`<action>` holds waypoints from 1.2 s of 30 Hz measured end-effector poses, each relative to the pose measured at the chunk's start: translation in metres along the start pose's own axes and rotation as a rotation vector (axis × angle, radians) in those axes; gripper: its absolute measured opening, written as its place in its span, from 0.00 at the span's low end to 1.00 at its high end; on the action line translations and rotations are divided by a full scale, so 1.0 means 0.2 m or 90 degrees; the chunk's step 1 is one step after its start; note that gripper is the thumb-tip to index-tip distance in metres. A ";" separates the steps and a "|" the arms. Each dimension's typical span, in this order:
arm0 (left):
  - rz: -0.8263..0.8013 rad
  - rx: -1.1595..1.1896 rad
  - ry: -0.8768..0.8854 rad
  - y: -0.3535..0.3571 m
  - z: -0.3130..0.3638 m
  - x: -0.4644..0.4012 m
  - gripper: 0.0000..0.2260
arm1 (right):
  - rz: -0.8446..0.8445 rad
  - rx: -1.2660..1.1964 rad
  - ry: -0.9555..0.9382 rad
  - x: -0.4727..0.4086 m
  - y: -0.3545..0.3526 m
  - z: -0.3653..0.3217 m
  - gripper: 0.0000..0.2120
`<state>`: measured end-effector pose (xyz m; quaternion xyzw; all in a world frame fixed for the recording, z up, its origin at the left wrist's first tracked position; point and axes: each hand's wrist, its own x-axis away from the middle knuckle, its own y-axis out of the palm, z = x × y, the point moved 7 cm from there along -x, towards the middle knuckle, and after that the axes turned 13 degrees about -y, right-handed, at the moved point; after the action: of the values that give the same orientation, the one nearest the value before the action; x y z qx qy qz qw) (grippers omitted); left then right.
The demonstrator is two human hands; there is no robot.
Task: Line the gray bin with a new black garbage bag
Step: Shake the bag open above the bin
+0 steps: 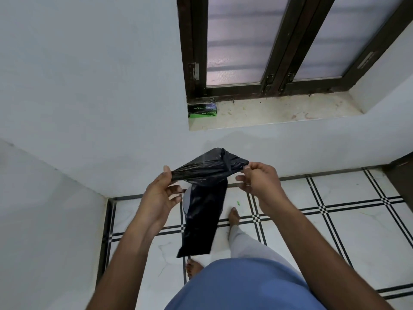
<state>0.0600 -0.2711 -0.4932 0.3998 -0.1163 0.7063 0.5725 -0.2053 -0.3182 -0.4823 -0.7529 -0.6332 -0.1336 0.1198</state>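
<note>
Both hands, left hand and right hand, pinch the black garbage bag stretched mid-frame, its folded length hanging over the barely visible gray bin.

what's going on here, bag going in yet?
Not yet. A person stands on the tiled floor by a window, holding a black garbage bag up in both hands. The left hand pinches one top corner, the right hand pinches the other, and the rest hangs down folded. A gray bin peeks out behind the bag. A box of bags sits on the window sill.
</note>
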 end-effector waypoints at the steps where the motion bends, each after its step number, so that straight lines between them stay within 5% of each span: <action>1: 0.003 0.039 -0.013 -0.02 -0.01 0.00 0.15 | -0.011 -0.072 0.039 0.00 0.01 0.03 0.11; 6: -0.057 0.224 -0.091 0.03 -0.07 0.01 0.15 | -0.157 -0.389 0.170 0.09 0.15 0.05 0.13; 9: -0.081 0.149 -0.091 0.05 -0.06 0.02 0.16 | -0.212 -0.345 0.172 0.12 0.17 0.02 0.14; 12: -0.150 -0.056 -0.094 0.09 -0.04 0.07 0.17 | -0.273 -0.291 0.169 0.16 0.18 -0.02 0.28; 16: -0.059 -0.292 0.021 0.09 0.03 0.13 0.09 | -0.380 -0.016 0.006 0.18 0.16 -0.07 0.25; 22: 0.174 -0.081 0.014 -0.04 0.06 0.07 0.17 | -0.282 0.220 -0.155 0.06 0.13 -0.06 0.12; 27: 0.074 0.043 -0.005 0.01 0.06 0.04 0.23 | -0.229 0.279 -0.165 -0.09 0.07 -0.06 0.19; 29: 0.021 -0.108 -0.012 0.07 0.08 0.04 0.24 | -0.165 0.223 -0.155 -0.16 0.03 -0.09 0.18; 32: 0.072 -0.353 0.022 0.13 0.11 0.02 0.15 | -0.080 0.119 -0.123 -0.26 -0.07 -0.14 0.18; 36: 0.194 -0.121 0.063 0.16 0.18 -0.04 0.15 | -0.042 -0.029 -0.014 -0.35 -0.15 -0.16 0.14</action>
<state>0.0471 -0.3083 -0.4657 0.2865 -0.2138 0.7893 0.4992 -0.2473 -0.3876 -0.4773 -0.7355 -0.6559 -0.1436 0.0907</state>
